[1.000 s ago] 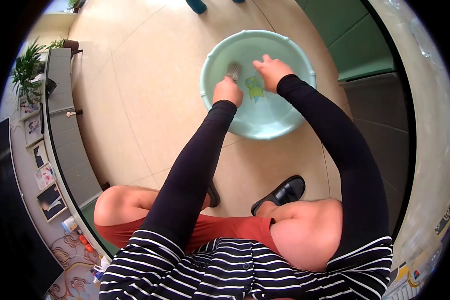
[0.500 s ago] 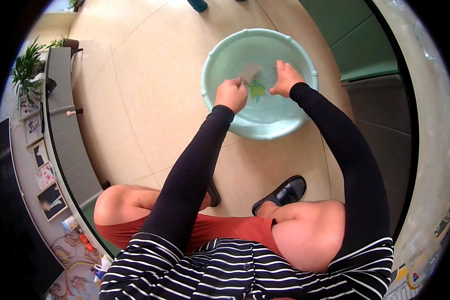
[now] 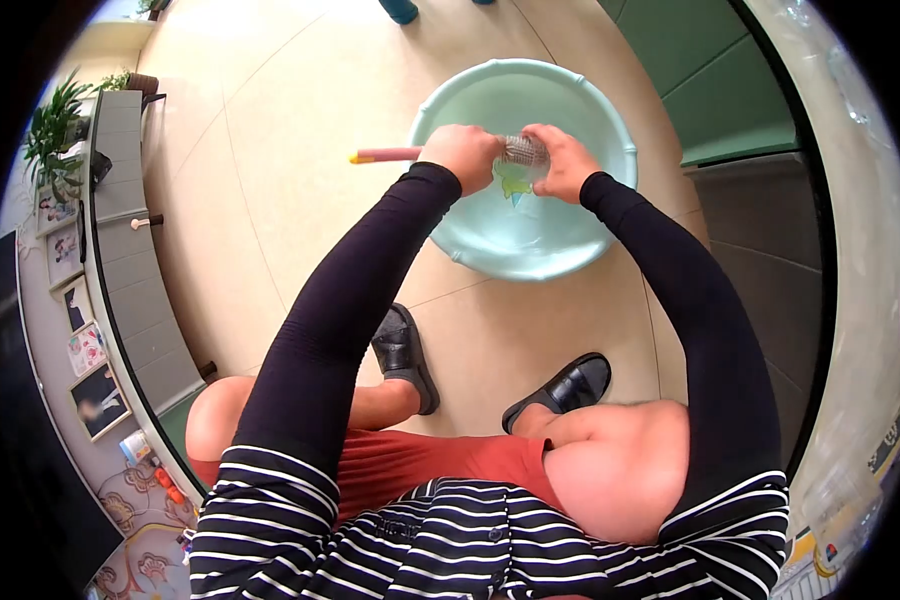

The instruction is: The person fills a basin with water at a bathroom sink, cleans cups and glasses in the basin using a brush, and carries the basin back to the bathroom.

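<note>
A pale green basin [image 3: 530, 262] stands on the floor, with a green and yellow picture on its bottom. Over its left part my left hand [image 3: 460, 158] is closed around a brush [image 3: 390, 155], whose pinkish handle with a yellow tip sticks out to the left past the rim. The bristled head points right. My right hand [image 3: 567, 165] is curved round a clear, see-through item [image 3: 536, 158] at the bristles, with thumb and fingers on either side of it. What exactly this clear item is cannot be made out.
Black slippers [image 3: 572, 382] are on my feet below the basin. A grey cabinet [image 3: 130, 260] with picture frames and a plant [image 3: 55, 140] runs along the left. Green and grey furniture [image 3: 735, 110] stands at the right. Teal legs [image 3: 400, 10] show at the top.
The brush has swung from pointing up and right to lying nearly level, its handle now visible at the left. Its bristles have come up against the clear item at my right hand.
</note>
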Available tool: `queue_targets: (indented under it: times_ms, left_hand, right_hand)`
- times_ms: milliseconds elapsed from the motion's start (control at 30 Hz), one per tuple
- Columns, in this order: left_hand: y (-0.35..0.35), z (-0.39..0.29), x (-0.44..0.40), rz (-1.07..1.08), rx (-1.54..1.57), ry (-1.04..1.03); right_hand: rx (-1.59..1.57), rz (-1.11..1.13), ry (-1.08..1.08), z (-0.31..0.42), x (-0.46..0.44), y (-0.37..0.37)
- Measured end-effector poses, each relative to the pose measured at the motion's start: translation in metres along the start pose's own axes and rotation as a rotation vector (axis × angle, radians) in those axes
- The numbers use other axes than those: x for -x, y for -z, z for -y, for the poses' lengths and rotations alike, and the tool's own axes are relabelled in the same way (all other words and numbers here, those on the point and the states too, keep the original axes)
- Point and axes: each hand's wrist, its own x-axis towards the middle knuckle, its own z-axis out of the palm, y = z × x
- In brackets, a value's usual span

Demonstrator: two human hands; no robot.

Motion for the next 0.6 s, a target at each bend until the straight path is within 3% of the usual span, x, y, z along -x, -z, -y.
queue_targets:
  times_ms: [33,133,267,333,467,600]
  left_hand:
    - [-0.011,0.002,0.0,-0.161,-0.04,-0.017]
    - [-0.022,-0.019,0.01,-0.205,-0.012,0.129]
    - [0.011,-0.025,0.002,-0.015,0.382,0.065]
    - [0.003,-0.007,-0.004,-0.153,0.57,0.051]
    - [-0.004,-0.022,0.003,-0.102,0.328,0.247]
    - [0.0,-0.015,-0.002,0.025,0.469,0.041]
  right_hand:
    - [0.023,-0.048,0.027,-0.001,-0.003,0.001]
    - [0.111,-0.16,0.113,-0.001,-0.012,0.005]
    - [0.185,-0.144,0.162,0.002,0.0,0.003]
    - [0.163,-0.121,0.152,0.005,0.005,0.001]
    - [0.152,-0.148,0.124,0.004,0.003,0.003]
    - [0.176,-0.139,0.154,0.002,0.009,0.0]
